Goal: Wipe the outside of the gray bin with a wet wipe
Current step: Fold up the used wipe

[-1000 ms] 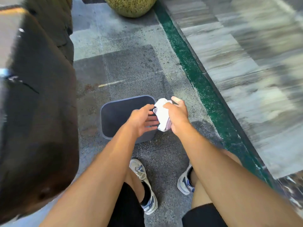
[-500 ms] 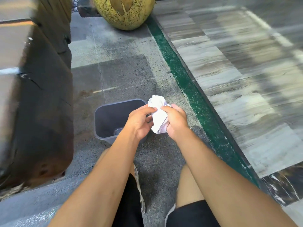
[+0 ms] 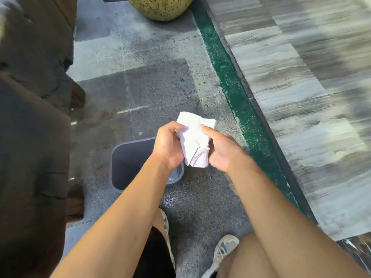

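A white wet wipe [image 3: 195, 139], partly folded, is held up between both hands above the floor. My left hand [image 3: 167, 146] pinches its left edge and my right hand [image 3: 222, 150] grips its right side, thumb on top. Below them the gray bin [image 3: 128, 157] stands upright on the speckled floor, open top facing me. My left forearm covers the bin's right part. The wipe is apart from the bin.
A dark wooden block [image 3: 30, 157] fills the left side, close to the bin. A large yellow-green pot [image 3: 160, 7] stands at the far end. A green strip [image 3: 236, 93] and striped gray tiles [image 3: 311, 97] run along the right. My shoes [image 3: 222, 251] are below.
The wipe has been spread wider between my hands and raised a little. The view has shifted, so the bin now sits lower and more under my left arm.
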Tool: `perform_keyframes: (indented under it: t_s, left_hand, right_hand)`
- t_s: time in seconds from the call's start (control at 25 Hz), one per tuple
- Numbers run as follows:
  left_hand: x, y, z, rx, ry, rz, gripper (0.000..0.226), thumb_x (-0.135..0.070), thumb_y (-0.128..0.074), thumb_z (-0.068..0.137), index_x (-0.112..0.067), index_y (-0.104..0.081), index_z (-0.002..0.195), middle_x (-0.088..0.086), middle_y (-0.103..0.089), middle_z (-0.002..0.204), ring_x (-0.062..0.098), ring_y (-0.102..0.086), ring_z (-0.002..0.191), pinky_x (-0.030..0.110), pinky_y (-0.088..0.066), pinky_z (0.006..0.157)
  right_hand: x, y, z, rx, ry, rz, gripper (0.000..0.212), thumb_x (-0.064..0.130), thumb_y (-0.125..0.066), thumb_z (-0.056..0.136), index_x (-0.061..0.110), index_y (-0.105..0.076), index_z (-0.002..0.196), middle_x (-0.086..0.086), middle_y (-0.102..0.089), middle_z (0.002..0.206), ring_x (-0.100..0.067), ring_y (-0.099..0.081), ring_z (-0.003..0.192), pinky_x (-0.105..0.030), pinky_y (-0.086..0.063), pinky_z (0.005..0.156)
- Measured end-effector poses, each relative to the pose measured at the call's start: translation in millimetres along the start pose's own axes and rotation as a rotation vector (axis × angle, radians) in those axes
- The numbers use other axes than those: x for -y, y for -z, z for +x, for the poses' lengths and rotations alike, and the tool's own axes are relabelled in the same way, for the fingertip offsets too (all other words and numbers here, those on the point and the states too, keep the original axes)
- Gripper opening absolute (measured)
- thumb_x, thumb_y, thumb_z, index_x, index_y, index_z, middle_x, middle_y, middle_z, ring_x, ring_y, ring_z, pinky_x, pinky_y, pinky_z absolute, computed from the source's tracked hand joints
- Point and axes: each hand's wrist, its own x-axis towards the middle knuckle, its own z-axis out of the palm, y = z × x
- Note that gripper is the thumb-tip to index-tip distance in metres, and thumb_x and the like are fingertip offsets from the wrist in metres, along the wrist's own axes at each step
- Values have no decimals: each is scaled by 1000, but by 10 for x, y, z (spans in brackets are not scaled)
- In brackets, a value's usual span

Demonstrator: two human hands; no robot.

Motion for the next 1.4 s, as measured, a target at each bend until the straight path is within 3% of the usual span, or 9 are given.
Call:
perform_keyframes:
  t_s: [0.2, 0.36, 0.48, 0.6, 0.84, 1.04, 1.2, 1.28, 1.4]
  left_hand:
    - [-477, -475, -566, -230, -63, 221, 46, 18, -44, 63, -2, -55, 102, 20, -63, 92, 33, -59, 88, 49, -50, 85]
    - [-939, -911, -1183, -205, 5, 358, 38, 1, -65, 69, 0, -67, 107, 16, -71, 98, 32, -68, 87, 44, -55, 79]
    - [-1187, -1187, -1583, -290, 16, 396, 41, 14, -54, 67, 4, -67, 104, 14, -73, 92, 33, -68, 86, 40, -55, 70]
    - [-1409, -1359, -2020, -375, 3, 352, 39, 18, -48, 56, 3, -59, 91, 18, -62, 87, 37, -60, 88, 39, -50, 66]
    - [-1654, -1317, -2767, -378, -6, 157, 55, 19, -36, 66, 15, -64, 113, 28, -68, 120, 45, -66, 110, 59, -51, 97]
    - [-1831, -1042, -3287, -445, -56, 17, 56, 17, -32, 65, 14, -63, 112, 27, -68, 111, 38, -68, 95, 43, -57, 82]
    - [-2026, -650, -3641, -554, -145, -112, 72, 11, -40, 51, 16, -56, 121, 33, -61, 128, 43, -65, 103, 65, -46, 99]
    - [-2082, -427, -3806, -581, -203, -205, 68, 18, -34, 54, 10, -61, 116, 30, -66, 119, 41, -69, 97, 65, -50, 92]
    - [-2050, -91, -4028, -558, -262, -302, 76, 33, -25, 60, 7, -59, 122, 28, -68, 114, 40, -71, 97, 58, -58, 80]
  right_hand:
    - [475, -329, -728, -58, 100, -169, 19, 18, -70, 93, 15, -69, 112, -8, -77, 109, -27, -73, 104, -52, -57, 92]
    - [914, -662, -1260, -31, 199, -291, 25, 15, -74, 90, 12, -68, 115, -11, -76, 109, -30, -72, 105, -56, -55, 95]
    - [1184, -894, -1608, 8, 216, -379, 28, 13, -77, 87, 11, -66, 113, -10, -77, 108, -30, -73, 103, -59, -56, 92]
    - [1440, -1113, -1996, 50, 194, -432, 27, 12, -79, 85, 11, -67, 109, -11, -77, 106, -31, -74, 99, -61, -57, 86]
    - [1671, -1606, -2441, 178, 147, -701, 27, 20, -82, 83, 12, -69, 105, -7, -77, 103, -25, -75, 97, -49, -61, 85]
    - [1556, -2132, -2471, 403, -116, -622, 27, 5, -69, 91, -5, -66, 116, -22, -72, 114, -34, -70, 105, -42, -59, 86]
    - [1329, -2633, -2394, 543, -315, -515, 33, -5, -57, 95, -10, -58, 127, -27, -65, 127, -36, -63, 118, -48, -52, 101]
    - [1144, -2916, -2330, 562, -327, -557, 32, -6, -53, 96, -9, -57, 128, -27, -64, 128, -36, -62, 118, -50, -49, 104]
    - [813, -3303, -2234, 509, -191, -780, 20, -1, -52, 99, 4, -64, 115, -20, -68, 118, -33, -66, 105, -50, -53, 93]
